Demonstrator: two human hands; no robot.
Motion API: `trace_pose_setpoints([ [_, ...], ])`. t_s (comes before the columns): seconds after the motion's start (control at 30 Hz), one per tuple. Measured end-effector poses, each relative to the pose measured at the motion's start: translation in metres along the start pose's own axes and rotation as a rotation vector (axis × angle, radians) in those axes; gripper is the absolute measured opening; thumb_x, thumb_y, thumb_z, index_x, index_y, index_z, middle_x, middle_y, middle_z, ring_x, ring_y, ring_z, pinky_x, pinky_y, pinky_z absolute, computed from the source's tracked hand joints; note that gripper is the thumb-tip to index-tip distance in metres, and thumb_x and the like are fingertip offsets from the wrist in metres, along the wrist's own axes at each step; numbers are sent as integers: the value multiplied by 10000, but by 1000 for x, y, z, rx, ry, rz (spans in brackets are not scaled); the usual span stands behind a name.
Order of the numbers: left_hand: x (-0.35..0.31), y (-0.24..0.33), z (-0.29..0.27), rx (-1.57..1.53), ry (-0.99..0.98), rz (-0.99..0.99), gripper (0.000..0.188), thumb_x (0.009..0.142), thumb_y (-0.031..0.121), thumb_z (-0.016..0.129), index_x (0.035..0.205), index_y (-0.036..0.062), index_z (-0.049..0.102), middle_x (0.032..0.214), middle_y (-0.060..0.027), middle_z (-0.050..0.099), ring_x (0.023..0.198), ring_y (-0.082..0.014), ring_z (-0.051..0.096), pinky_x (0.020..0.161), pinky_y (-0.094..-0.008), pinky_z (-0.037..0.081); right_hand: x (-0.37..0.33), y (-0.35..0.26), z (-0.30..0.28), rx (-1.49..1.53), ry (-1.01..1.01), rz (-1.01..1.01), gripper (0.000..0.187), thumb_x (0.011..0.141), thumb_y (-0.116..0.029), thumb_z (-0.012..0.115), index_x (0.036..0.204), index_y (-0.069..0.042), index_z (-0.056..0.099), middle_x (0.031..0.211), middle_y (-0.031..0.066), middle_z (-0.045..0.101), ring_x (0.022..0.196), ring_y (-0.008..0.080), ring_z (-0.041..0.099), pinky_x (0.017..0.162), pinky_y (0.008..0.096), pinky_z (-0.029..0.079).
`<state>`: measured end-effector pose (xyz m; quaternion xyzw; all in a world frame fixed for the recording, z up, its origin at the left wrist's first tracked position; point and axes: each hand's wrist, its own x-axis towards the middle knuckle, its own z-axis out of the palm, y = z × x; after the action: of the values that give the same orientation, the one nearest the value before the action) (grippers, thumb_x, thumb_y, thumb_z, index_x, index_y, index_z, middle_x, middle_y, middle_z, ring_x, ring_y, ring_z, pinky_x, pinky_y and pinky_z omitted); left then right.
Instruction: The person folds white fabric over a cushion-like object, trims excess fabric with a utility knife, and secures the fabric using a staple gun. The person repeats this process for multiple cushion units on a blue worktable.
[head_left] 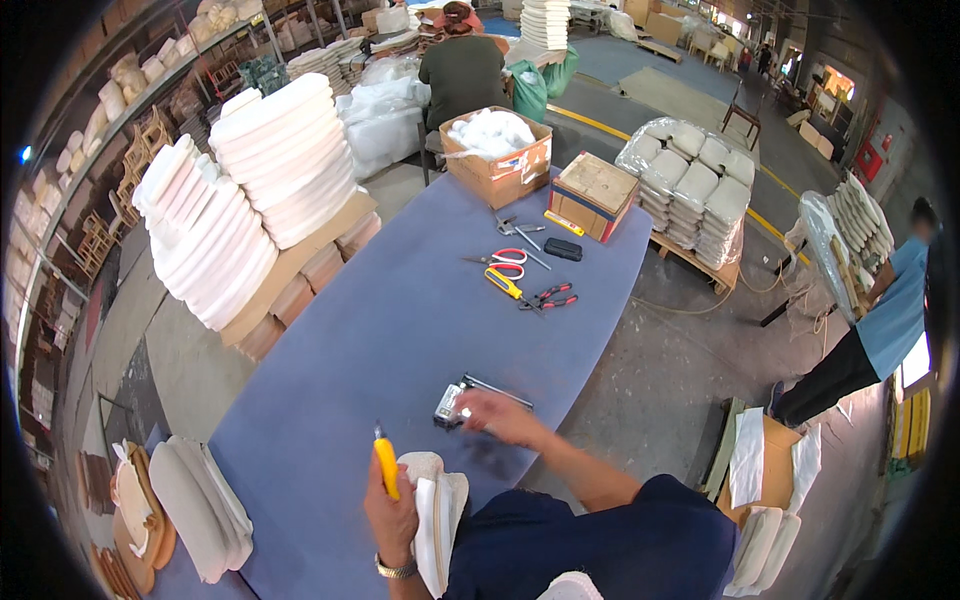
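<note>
My left hand, a watch on its wrist, is closed round a yellow-handled tool whose short metal tip points up. Against that hand stands a pale cushion-like padded piece with a light strip along its edge; whether the hand also grips it, I cannot tell. Over the table, my right hand is at a silver-and-black staple gun. Its fingers are blurred, so whether they touch the staple gun is unclear.
Farther up the blue-grey table lie red-handled scissors, a yellow screwdriver, pliers, a caliper and a black case. Two cardboard boxes stand beyond. Cushion stacks flank the table. Two people work nearby.
</note>
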<state>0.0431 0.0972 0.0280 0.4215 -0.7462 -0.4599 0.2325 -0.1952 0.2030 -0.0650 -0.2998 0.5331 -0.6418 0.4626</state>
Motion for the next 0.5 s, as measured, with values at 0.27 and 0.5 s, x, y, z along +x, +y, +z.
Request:
trace_pose_setpoints([
  [0.27,3,-16,25,174,-154,320,599,930,122,725,1489,51,519,1278,-165,649,1137,-266,654,952,-389,536,0,27,93,159,-216,166,397,1081,-361,576,1268,-16,640,1118,41,678,1028,126,637,891,314,540],
  [0.5,-23,-62,-22,86,108,-119,647,926,203,735,1500,24,498,1350,-181,589,1193,-322,596,981,-412,500,44,28,-23,-437,498,138,449,968,-438,703,1058,2,682,929,153,740,848,266,723,725,440,542],
])
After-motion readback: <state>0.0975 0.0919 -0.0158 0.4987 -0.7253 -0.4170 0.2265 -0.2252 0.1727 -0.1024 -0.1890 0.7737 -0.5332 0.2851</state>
